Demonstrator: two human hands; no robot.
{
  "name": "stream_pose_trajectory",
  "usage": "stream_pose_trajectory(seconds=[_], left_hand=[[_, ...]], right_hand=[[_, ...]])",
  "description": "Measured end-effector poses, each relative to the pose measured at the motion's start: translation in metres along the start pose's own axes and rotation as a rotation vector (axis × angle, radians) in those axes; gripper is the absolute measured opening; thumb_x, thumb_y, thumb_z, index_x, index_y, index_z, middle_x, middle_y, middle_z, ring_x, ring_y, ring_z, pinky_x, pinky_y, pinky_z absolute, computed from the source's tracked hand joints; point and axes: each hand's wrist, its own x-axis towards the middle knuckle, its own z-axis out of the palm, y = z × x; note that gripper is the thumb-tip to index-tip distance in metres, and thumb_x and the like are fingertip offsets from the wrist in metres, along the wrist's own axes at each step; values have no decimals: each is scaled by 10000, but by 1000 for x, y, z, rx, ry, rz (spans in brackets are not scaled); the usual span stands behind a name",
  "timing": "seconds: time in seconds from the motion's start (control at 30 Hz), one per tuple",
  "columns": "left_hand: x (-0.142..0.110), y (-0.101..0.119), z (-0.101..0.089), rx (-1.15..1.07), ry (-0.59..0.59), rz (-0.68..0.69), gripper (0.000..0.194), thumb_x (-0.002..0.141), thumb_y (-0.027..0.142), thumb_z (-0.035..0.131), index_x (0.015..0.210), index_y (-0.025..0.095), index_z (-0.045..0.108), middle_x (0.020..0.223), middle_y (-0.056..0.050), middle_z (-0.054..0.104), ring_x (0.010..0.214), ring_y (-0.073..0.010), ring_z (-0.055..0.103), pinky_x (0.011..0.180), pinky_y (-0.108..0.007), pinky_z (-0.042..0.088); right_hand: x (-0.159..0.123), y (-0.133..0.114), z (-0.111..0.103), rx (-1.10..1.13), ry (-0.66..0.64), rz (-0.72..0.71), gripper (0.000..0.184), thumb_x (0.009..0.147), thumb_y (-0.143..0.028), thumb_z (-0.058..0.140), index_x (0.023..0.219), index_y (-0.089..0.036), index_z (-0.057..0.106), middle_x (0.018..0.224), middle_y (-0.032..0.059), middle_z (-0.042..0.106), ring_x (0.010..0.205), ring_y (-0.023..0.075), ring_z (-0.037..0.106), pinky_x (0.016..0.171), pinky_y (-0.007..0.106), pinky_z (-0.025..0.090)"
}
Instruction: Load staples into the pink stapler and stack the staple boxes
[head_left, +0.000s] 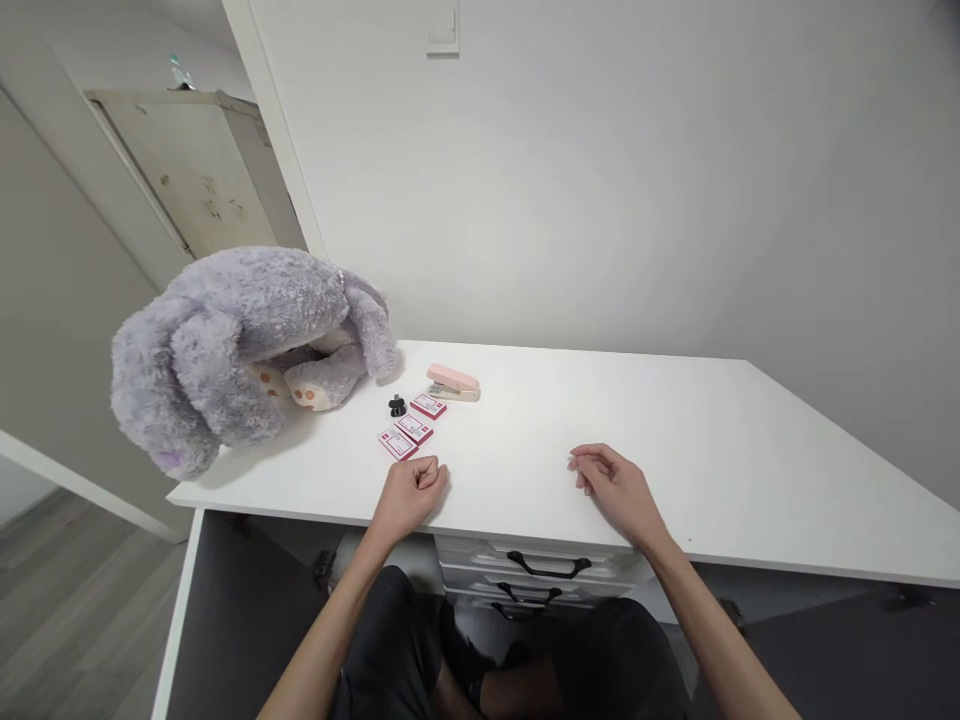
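Left hand: a bare left hand [411, 490] rests closed in a fist near the bench's front edge, thumb lying against the curled fingers; whether anything is inside cannot be told.
Right hand: a bare right hand [611, 485] lies well apart from it, relaxed and partly open; its fingers are close together and loosely bent towards the white surface.
Boxes: three small, flat red-and-white boxes [414, 429] lie just beyond the left hand; two sit side by side at the near end, the third farther back towards the stapler.
Stapler: a pink-topped stapler with a pale base [454, 383] rests just behind the farthest box, its upper arm raised from the base at the left end.
Black piece: a small black object of unclear kind [397, 406] stands just left of the farthest box.
Plush toy: a large, fluffy grey-lilac plush toy [255, 310] slumps over the bench's left end; orange pads mark its cream soles.
Bench: the long, smooth white bench [540, 430] runs along a pale plain wall [600, 180]; below its top, white drawers [472, 578] carry curved black handles [549, 567].
Background: a scuffed cream metal cabinet [187, 165] stands at upper left, beyond a white frame; the person's dark-clothed legs [394, 640] show below.
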Motion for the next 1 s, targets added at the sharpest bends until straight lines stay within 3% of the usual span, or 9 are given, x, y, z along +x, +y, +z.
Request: stream_pose_trajectory(seconds=[0.3, 1.0], left_hand=[[0, 1, -2, -53, -1, -10, 362, 708, 321, 533, 584, 231, 205, 583, 61, 188, 583, -98, 202, 555, -240, 182], [-2, -1, -5, -46, -8, -31, 339, 692, 312, 512, 578, 230, 203, 583, 66, 187, 584, -97, 193, 562, -240, 176]], right_hand=[[1, 1, 0, -2, 6, -17, 369, 889, -531, 627, 1013, -190, 692, 930, 96, 752, 685, 179, 631, 624, 310, 518], [1, 3, 3, 28, -4, -15, 318, 914, -509, 618, 1016, -217, 692, 925, 71, 744, 675, 178, 625, 620, 315, 504]])
